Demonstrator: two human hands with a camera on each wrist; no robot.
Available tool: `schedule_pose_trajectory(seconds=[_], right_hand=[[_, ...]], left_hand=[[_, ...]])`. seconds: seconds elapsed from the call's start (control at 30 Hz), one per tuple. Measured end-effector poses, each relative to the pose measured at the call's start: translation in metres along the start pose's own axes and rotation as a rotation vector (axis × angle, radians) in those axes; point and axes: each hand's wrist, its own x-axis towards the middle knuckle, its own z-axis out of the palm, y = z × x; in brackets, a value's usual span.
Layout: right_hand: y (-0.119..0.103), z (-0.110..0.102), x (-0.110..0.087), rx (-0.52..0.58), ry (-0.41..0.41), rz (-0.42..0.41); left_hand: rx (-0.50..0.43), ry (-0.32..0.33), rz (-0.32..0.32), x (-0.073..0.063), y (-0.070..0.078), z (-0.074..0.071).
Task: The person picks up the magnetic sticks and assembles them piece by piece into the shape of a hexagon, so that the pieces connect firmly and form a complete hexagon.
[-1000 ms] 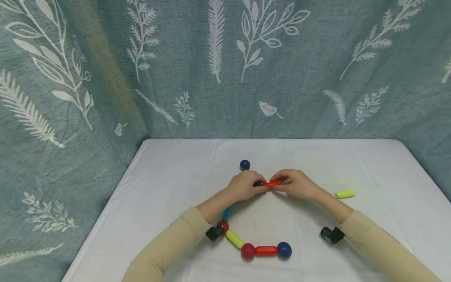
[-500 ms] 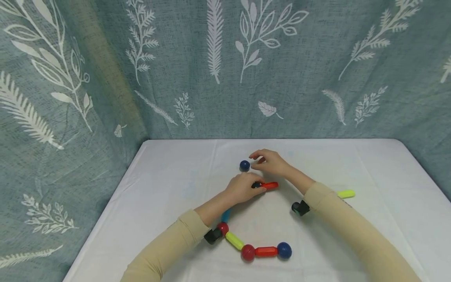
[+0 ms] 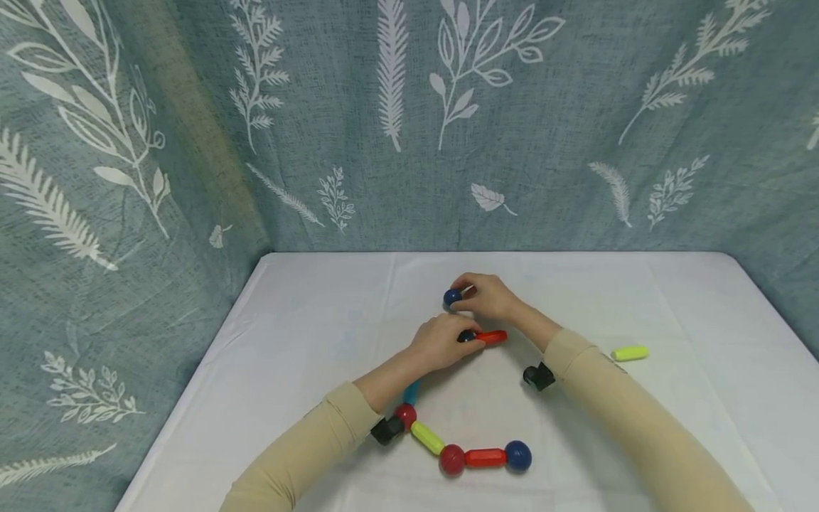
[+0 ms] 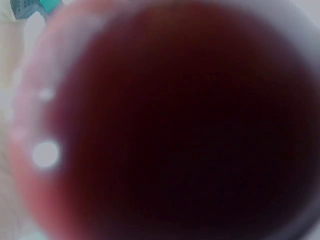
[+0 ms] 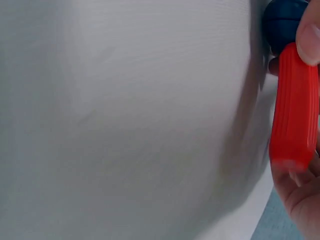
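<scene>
In the head view my left hand (image 3: 441, 343) grips a dark blue ball (image 3: 467, 336) with a red rod (image 3: 491, 337) sticking out to the right. Just behind it, my right hand (image 3: 486, 296) pinches another blue ball (image 3: 452, 297) between thumb and fingers. The right wrist view has the red rod (image 5: 295, 110) up close, its end against the dark ball (image 5: 285, 25), a thumb over the joint. Near my left wrist runs a chain: blue rod (image 3: 411, 391), red ball (image 3: 406, 417), yellow rod (image 3: 427, 437). A dark red ball (image 4: 175, 125) fills the left wrist view.
The chain continues at the front with a second red ball (image 3: 452, 460), a red rod (image 3: 485, 458) and a blue ball (image 3: 518, 456). A loose yellow rod (image 3: 630, 353) lies to the right on the white tabletop (image 3: 697, 398). A patterned curtain (image 3: 550, 192) hangs behind.
My right hand has let go of the red rod, moved back and left, and taken hold of the far blue ball, which shifts slightly right. My left hand has stayed in place.
</scene>
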Motion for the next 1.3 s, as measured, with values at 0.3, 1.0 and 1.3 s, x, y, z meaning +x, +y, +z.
schedule_pose_trajectory(seconds=[0.3,1.0,1.3], right_hand=[[0.029,-0.026,-0.052,0.02,0.043,-0.037],[0.05,-0.029,-0.098,0.069,0.003,-0.046],[0.051,-0.028,-0.101,0.083,0.005,-0.062]], left_hand=[[0.004,-0.009,-0.026,0.0,0.001,0.001],[-0.012,-0.044,-0.057,-0.001,0.002,0.0],[0.015,-0.125,-0.022,0.002,0.002,-0.006]])
